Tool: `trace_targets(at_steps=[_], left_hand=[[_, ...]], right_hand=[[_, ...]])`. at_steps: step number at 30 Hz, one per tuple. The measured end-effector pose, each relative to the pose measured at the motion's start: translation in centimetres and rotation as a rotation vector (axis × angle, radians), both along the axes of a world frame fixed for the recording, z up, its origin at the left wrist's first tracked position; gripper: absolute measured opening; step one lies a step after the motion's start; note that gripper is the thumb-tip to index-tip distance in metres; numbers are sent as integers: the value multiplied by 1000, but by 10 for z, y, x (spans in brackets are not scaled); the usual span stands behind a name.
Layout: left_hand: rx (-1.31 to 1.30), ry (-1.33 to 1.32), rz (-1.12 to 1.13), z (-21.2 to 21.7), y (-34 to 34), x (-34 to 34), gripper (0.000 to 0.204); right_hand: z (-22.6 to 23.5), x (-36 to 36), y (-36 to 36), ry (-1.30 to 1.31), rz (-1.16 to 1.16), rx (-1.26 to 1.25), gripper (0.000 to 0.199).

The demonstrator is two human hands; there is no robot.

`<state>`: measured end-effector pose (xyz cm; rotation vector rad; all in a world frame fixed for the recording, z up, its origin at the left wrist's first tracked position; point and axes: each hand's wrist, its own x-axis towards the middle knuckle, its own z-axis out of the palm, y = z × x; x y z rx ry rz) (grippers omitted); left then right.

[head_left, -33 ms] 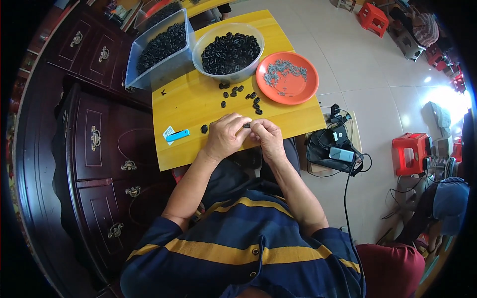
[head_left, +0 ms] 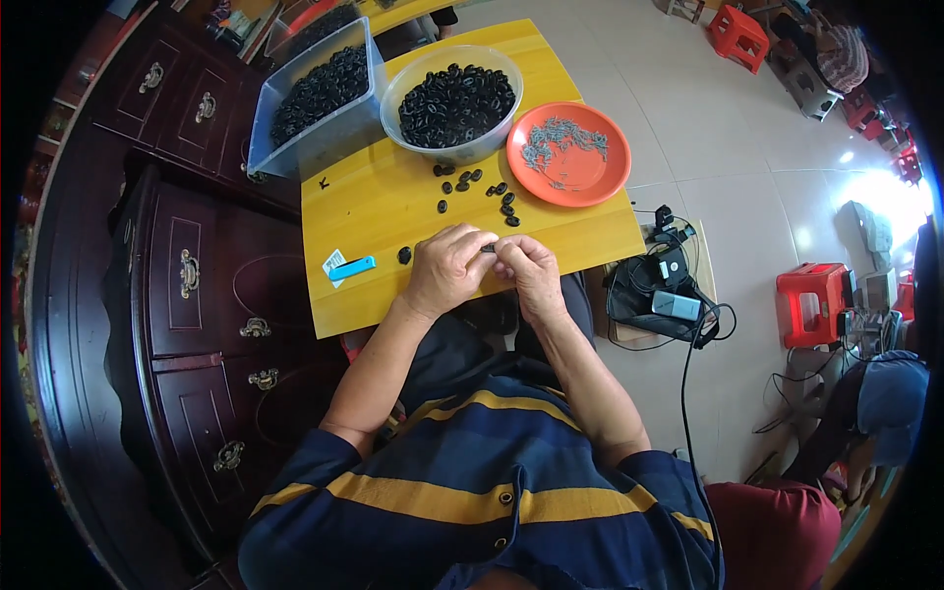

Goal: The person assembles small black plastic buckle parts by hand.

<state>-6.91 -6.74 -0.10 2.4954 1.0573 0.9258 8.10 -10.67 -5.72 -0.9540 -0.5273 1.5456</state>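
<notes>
My left hand [head_left: 447,267] and my right hand [head_left: 531,277] meet at the near edge of the yellow table [head_left: 379,221]. Between their pinched fingertips is a small black oval piece [head_left: 488,249], mostly covered by the fingers. Loose black oval pieces [head_left: 462,186] lie scattered just beyond my hands, and one black piece [head_left: 404,256] sits beside my left hand. Farther back stands a translucent round bowl [head_left: 457,154] heaped with black pieces. An orange-red plate [head_left: 575,189] holds many small grey slender parts [head_left: 562,138].
A clear rectangular bin [head_left: 334,152] full of black pieces stands at the back left, beside a dark wooden cabinet [head_left: 197,324]. A bright blue strip-shaped object [head_left: 352,267] lies at the table's left. Right of the table are a black bag [head_left: 639,305] with cables and a red stool [head_left: 811,303].
</notes>
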Motion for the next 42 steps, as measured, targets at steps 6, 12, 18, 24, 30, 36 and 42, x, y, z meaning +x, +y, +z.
trace_targets(at_steps=[6,12,18,24,30,36,42], left_hand=[[-27,-21,0,2,0,3,25],[-34,-47,1,-6,3,0,24],[-110,-70,-1,-6,5,0,23],[-225,-46,62,-12,3,-11,23],[-86,241,126,-30,10,-40,25],[54,180,144,-19,31,-33,27],[-92,148,174,-29,67,4,25]], right_hand=[[-3,2,0,8,-4,-1,14],[0,0,2,2,-11,-30,14],[-6,1,4,-21,6,3,16],[-10,9,6,-253,-26,44,21],[-15,33,12,-487,-194,159,17],[-22,33,14,-625,-273,182,20],[-24,35,14,-637,-168,202,17]])
